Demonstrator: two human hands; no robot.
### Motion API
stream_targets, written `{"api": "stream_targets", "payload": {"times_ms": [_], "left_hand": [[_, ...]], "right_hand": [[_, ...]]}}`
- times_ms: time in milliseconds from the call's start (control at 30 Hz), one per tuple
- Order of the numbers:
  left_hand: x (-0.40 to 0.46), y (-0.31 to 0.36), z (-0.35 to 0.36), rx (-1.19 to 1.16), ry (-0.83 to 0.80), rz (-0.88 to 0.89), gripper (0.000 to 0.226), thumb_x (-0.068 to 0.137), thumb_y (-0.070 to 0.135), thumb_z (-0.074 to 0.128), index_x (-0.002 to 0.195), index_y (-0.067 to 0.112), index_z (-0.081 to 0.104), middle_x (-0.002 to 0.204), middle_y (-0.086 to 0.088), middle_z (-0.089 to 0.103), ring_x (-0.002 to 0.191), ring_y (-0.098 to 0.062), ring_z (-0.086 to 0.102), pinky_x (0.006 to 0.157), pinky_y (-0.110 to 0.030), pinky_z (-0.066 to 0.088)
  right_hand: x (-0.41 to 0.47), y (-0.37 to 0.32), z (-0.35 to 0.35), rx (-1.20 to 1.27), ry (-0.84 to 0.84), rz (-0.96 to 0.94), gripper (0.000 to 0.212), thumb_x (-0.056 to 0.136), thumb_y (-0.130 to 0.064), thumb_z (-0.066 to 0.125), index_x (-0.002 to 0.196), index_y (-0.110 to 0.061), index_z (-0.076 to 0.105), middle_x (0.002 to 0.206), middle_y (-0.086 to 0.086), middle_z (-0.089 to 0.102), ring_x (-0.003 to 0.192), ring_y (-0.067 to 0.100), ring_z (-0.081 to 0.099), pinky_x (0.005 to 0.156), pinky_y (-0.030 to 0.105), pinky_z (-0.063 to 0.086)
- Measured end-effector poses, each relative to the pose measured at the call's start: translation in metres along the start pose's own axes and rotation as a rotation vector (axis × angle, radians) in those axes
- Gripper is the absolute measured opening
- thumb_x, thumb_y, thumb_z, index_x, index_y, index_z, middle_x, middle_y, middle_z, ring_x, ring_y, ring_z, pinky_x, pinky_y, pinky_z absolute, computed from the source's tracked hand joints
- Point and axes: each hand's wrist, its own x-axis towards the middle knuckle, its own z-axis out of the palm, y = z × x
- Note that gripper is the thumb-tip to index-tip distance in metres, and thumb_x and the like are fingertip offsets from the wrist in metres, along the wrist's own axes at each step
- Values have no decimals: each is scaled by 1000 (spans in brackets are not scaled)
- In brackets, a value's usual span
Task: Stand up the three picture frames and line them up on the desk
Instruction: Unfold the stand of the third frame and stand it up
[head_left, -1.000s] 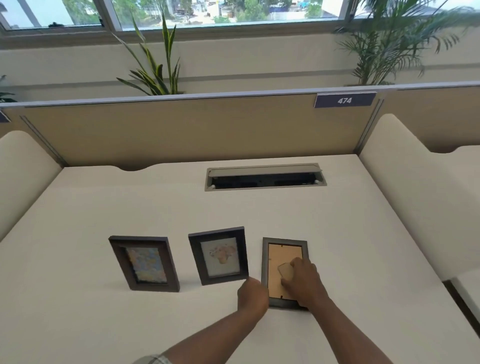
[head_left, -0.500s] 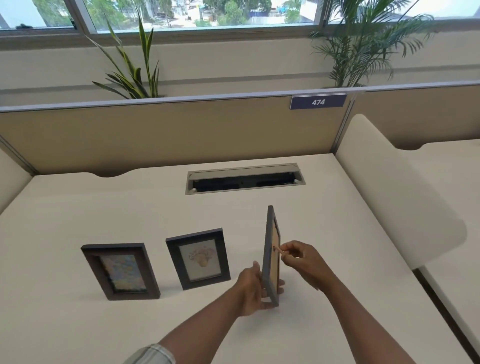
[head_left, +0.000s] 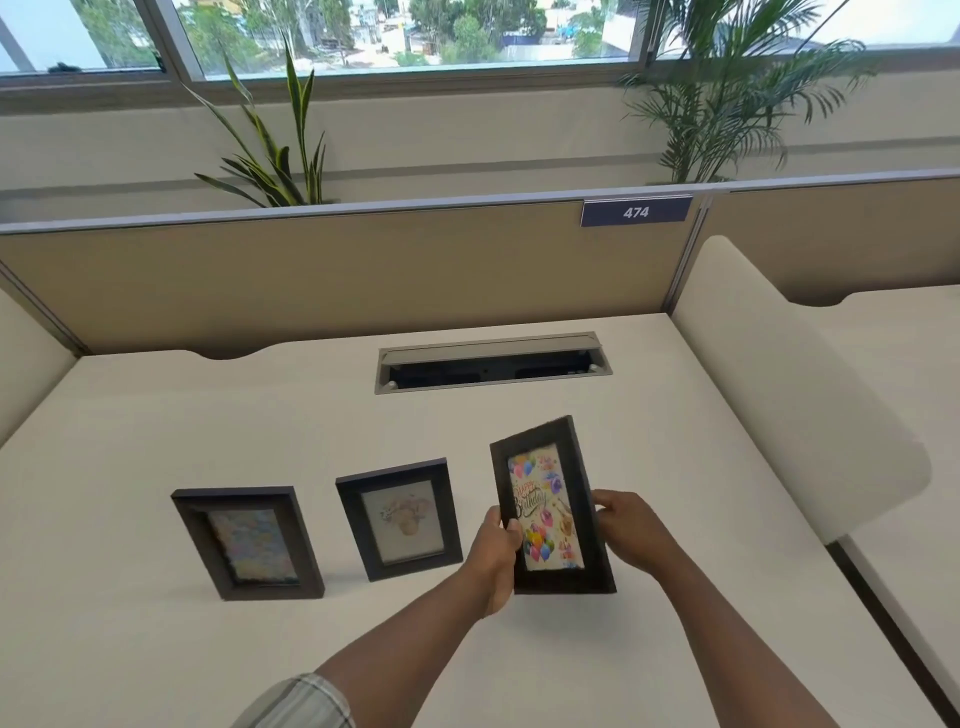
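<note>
Two dark picture frames stand upright on the white desk (head_left: 519, 675): the left frame (head_left: 249, 543) with a blurry colourful picture, and the middle frame (head_left: 400, 518) with a pale flower picture. The third frame (head_left: 551, 506), showing a birthday card with balloons, is upright and faces me to the right of them. My left hand (head_left: 496, 553) grips its left edge, thumb on the front. My right hand (head_left: 626, 530) holds its right edge, fingers partly behind it. Whether its bottom edge touches the desk I cannot tell.
A grey cable tray slot (head_left: 491, 362) is set into the desk further back. A tan partition (head_left: 337, 270) with a "474" label (head_left: 636, 212) closes the far side. A white rounded divider (head_left: 789, 395) borders the right; plants stand behind the partition.
The third frame lay face down a second ago. Both hands lifted it on edge, then turned it so its picture faces me. The view also shifted slightly.
</note>
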Motion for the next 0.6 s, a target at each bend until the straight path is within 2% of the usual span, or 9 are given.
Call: {"api": "stream_targets", "payload": {"times_ms": [33, 100, 167, 233, 300, 400, 500, 600], "left_hand": [[-1, 0, 0, 49, 13, 29, 24, 102, 11, 36, 120, 23, 47, 121, -5, 62, 104, -25, 65, 90, -48, 56], [-1, 2, -1, 123, 47, 96, 24, 102, 10, 37, 119, 25, 45, 120, -2, 61, 104, -21, 66, 85, -42, 59], [-1, 4, -2, 192, 71, 163, 24, 102, 10, 38, 119, 25, 43, 119, 0, 60, 103, -17, 65, 80, -34, 60], [-1, 3, -4, 298, 76, 239, 24, 101, 10, 40, 121, 24, 42, 121, 0, 59, 107, -18, 64, 82, -32, 59], [0, 0, -5, 452, 106, 316, 24, 100, 12, 42, 120, 24, 43, 124, -2, 61, 111, -19, 63, 86, -33, 58], [4, 0, -4, 635, 188, 367, 20, 99, 13, 42, 117, 21, 45, 122, -4, 63, 100, -15, 61, 67, -16, 51], [9, 2, -5, 720, 210, 359, 20, 98, 8, 41, 115, 17, 47, 121, -7, 64, 93, -12, 58, 54, -7, 41], [11, 2, -7, 769, 213, 350, 26, 96, 5, 40, 119, 15, 47, 122, -8, 63, 93, -11, 57, 56, -6, 40]], "right_hand": [[1, -1, 1, 53, -22, 17, 17, 90, -22, 62, 96, -34, 73, 87, -8, 77, 75, 5, 72, 53, 16, 54], [0, -2, 3, 183, -56, 52, 14, 91, -31, 62, 102, -34, 71, 92, -10, 77, 83, 5, 73, 56, 18, 56], [0, -1, 5, 366, -67, 117, 21, 96, -38, 52, 105, -31, 69, 97, -6, 77, 89, 14, 74, 65, 31, 60], [1, 3, 8, 586, -28, 186, 37, 100, -40, 35, 102, -31, 71, 100, -1, 76, 93, 22, 73, 71, 42, 61], [2, 2, 12, 682, 23, 197, 49, 100, -41, 26, 93, -37, 74, 99, -1, 76, 91, 20, 73, 64, 38, 61], [6, 1, 21, 689, 97, 191, 51, 98, -47, 23, 89, -44, 73, 97, -6, 76, 87, 14, 73, 57, 26, 58], [14, 7, 27, 686, 109, 175, 53, 93, -64, 22, 97, -46, 71, 99, -10, 76, 90, 13, 73, 58, 26, 59], [19, 13, 31, 695, 143, 165, 57, 91, -69, 20, 96, -47, 72, 100, -9, 76, 89, 12, 73, 59, 26, 59]]}}
